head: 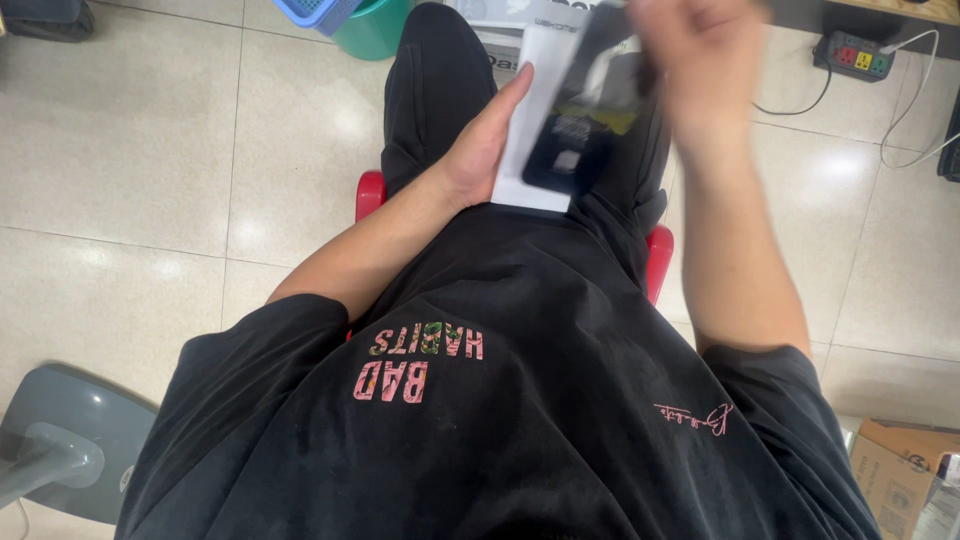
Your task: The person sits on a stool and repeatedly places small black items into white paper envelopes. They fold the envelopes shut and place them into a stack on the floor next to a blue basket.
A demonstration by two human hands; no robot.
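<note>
— Looking down past my black shirt [500,420], what is on the lap?

— A white box [528,130] lies on my thighs above the red stool [658,258]. My left hand [482,140] grips its left edge.

— And the right?

— My right hand [690,60] is blurred, pinching a black flat package [580,120] over the box. Farther off, a power strip [852,55] sits on the tiled floor [150,150].

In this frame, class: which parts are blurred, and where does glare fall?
Head view: right hand smeared by motion blur, and the black packet under it soft; left hand and shirt sharp; pale glare patches on the floor tiles.
</note>
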